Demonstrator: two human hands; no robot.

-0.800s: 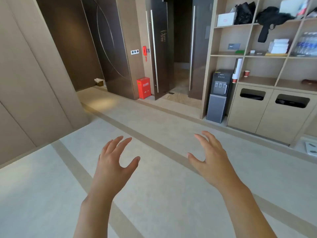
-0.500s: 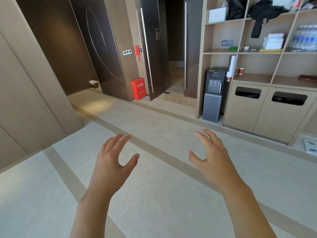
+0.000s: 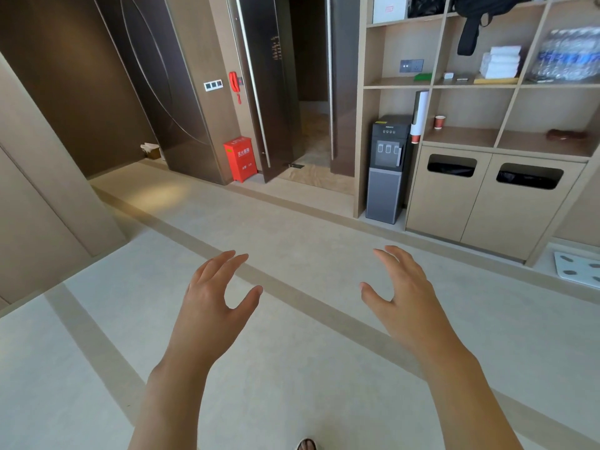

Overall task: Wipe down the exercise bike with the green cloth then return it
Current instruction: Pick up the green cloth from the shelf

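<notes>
While the view has drawn nearer the shelving unit (image 3: 431, 86) over the last moment, the left hand (image 3: 211, 306) and right hand (image 3: 406, 303) stay empty with fingers spread, so fetching the green cloth (image 3: 422, 77), seemingly lying on a shelf, remains undone, no exercise bike showing.

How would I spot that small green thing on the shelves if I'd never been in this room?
Start at the big wooden shelving unit on the right wall, above the dark water dispenser. On the shelf beneath the grey wall socket lies a flat green item. It is the only green thing there; its neighbours are white or grey.
</notes>
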